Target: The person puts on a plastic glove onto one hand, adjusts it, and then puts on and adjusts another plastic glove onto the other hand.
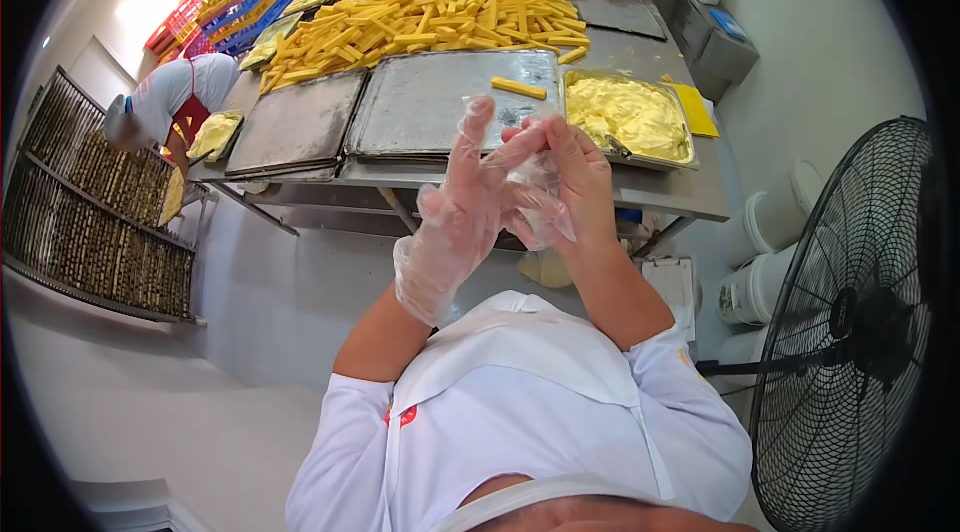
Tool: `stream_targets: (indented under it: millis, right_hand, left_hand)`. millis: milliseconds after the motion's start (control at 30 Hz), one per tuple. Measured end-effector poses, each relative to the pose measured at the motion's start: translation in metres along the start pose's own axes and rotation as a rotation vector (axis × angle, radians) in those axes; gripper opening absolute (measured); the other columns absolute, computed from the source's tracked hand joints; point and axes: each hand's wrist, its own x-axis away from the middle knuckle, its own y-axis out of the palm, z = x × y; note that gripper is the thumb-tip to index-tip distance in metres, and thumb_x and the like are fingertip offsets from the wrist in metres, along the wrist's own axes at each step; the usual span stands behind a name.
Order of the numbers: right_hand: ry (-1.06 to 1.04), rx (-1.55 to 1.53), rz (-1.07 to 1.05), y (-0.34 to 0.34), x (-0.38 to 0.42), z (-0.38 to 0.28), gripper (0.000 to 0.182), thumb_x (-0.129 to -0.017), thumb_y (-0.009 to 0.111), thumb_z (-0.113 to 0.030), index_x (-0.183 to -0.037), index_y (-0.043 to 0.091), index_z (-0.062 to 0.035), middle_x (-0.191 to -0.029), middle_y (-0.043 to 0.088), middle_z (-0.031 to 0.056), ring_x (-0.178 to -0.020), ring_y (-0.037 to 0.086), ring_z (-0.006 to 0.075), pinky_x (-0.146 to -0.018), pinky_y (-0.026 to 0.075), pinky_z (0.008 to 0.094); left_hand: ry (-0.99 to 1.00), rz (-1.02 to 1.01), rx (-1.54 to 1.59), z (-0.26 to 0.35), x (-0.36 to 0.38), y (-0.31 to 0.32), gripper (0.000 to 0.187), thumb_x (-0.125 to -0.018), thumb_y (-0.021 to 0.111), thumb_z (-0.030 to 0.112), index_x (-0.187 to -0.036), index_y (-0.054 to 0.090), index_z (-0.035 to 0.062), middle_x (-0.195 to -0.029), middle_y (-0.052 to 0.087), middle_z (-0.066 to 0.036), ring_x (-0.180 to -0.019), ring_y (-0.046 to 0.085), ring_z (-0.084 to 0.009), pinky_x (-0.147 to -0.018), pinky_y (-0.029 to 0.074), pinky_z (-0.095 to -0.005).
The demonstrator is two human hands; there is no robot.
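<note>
Hands (two) [455,197] meet at crumpled clear plastic [537,200].

The left hand [462,194], in a clear glove, is raised with fingers parted; the right hand [582,167] meets it, thumb and fingers seemingly pinched.

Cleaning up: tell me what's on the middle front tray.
On the middle front tray, a yellow stick lies toward the right. The left hand and right hand cover its near right part, hiding anything there.
</note>
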Motion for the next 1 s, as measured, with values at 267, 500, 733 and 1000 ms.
stream_targets:
  millis: [267,500,733,1000]
  right_hand:
    - [0.203,0.122,-0.28,-0.002,0.001,0.003,0.016,-0.093,0.068,-0.01,-0.105,0.067,0.0008,-0.086,0.068,0.0095,-0.06,0.062,0.0122,-0.047,0.052,0.0258]
    - [0.242,0.024,-0.132,-0.001,-0.01,0.0,0.023,-0.094,0.066,-0.014,-0.113,0.065,-0.0003,-0.098,0.068,0.0119,-0.063,0.062,0.0112,-0.049,0.055,0.0277]
    - [0.087,0.138,-0.101,0.001,-0.01,0.0,0.029,-0.093,0.07,-0.021,-0.111,0.067,0.0012,-0.102,0.069,0.0127,-0.097,0.068,0.021,-0.077,0.058,0.0313]
    - [0.397,0.34,-0.273,-0.011,-0.013,-0.001,0.046,-0.095,0.062,-0.043,-0.115,0.065,-0.0011,-0.111,0.067,0.0145,-0.102,0.067,0.0227,-0.082,0.058,0.035]
  left_hand:
    - [0.078,0.041,-0.041,0.003,0.001,-0.011,0.116,-0.072,0.039,0.093,-0.158,0.003,0.0248,-0.154,0.033,-0.021,-0.092,0.065,-0.0229,-0.068,0.051,-0.0262]
    - [0.075,0.023,0.226,-0.001,-0.005,-0.02,0.111,-0.071,0.034,0.095,-0.158,0.012,0.0285,-0.153,0.035,-0.02,-0.083,0.065,-0.022,-0.06,0.051,-0.0263]
    - [0.0,0.077,0.128,-0.002,-0.003,-0.01,0.114,-0.069,0.035,0.096,-0.158,0.01,0.0291,-0.151,0.039,-0.02,-0.082,0.067,-0.0249,-0.054,0.051,-0.0252]
    - [0.111,-0.026,0.201,0.003,-0.006,-0.013,0.113,-0.072,0.036,0.094,-0.158,0.007,0.0279,-0.155,0.032,-0.019,-0.092,0.067,-0.0274,-0.055,0.052,-0.0236]
